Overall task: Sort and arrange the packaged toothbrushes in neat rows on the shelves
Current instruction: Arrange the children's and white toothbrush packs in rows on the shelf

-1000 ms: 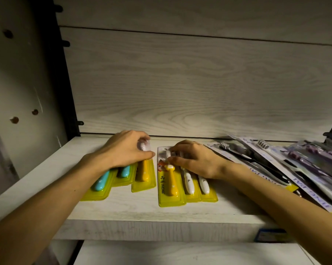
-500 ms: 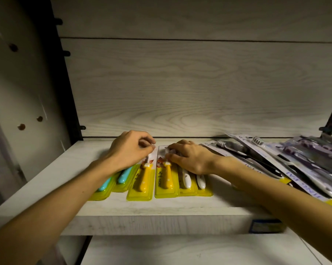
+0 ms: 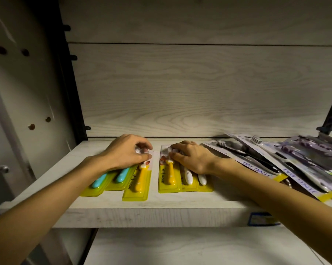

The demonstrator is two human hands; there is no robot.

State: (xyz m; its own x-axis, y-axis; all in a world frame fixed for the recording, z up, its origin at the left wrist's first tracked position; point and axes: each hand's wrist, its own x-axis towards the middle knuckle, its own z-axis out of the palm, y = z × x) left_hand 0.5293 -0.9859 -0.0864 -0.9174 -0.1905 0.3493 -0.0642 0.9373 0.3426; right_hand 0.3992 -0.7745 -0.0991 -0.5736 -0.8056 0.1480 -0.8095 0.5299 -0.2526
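Under the left hand, fingers pinching its top, the yellow pack has slid away from the right hand, which presses the neighbouring packs, reopening a gap in the row.

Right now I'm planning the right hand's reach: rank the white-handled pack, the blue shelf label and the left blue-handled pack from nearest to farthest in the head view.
From the right hand:
1. White-handled pack, directly under it.
2. Blue shelf label, on the shelf's front edge, lower right.
3. Left blue-handled pack, far left.
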